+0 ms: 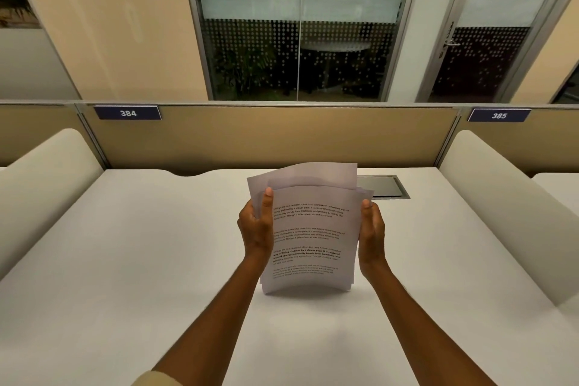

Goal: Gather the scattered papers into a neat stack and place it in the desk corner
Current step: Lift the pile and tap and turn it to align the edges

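Head view: left hand (256, 226) and right hand (372, 233) clasp the side edges of the papers (308, 235), upright between them, long axis vertical, lower edge at the desk (125, 260), upper edges above the grip uneven

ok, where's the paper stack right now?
Head view, centre: the paper stack stands upright, held between the left hand and right hand, its bottom edge at the white desk, just in front of the recessed cable hatch.
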Action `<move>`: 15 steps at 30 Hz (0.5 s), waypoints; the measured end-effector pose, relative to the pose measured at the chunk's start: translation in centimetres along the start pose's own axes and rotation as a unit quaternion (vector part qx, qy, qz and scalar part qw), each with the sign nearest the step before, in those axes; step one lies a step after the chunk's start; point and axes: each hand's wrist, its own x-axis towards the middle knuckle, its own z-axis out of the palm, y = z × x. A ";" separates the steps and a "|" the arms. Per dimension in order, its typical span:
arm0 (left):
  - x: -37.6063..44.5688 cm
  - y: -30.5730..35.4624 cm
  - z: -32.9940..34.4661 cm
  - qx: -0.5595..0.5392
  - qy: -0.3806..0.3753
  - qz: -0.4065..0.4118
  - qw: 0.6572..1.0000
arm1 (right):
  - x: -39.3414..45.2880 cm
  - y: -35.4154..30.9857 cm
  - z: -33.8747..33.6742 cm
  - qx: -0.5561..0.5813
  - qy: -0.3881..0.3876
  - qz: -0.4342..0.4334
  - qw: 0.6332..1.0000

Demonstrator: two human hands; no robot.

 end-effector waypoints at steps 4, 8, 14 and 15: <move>0.4 1.1 0.9 0.015 0.064 -0.021 0.998 | 0.2 -1.3 0.7 0.010 0.025 0.009 1.000; 0.5 1.8 1.6 0.033 0.119 -0.033 0.992 | 0.1 -2.3 1.2 -0.009 0.079 0.023 0.997; 0.3 2.3 2.0 0.046 0.156 -0.038 0.986 | 0.2 -4.0 2.2 -0.046 0.170 0.039 0.984; 0.3 2.3 2.1 0.046 0.155 -0.034 0.986 | 0.1 -4.4 2.3 -0.047 0.179 0.047 0.982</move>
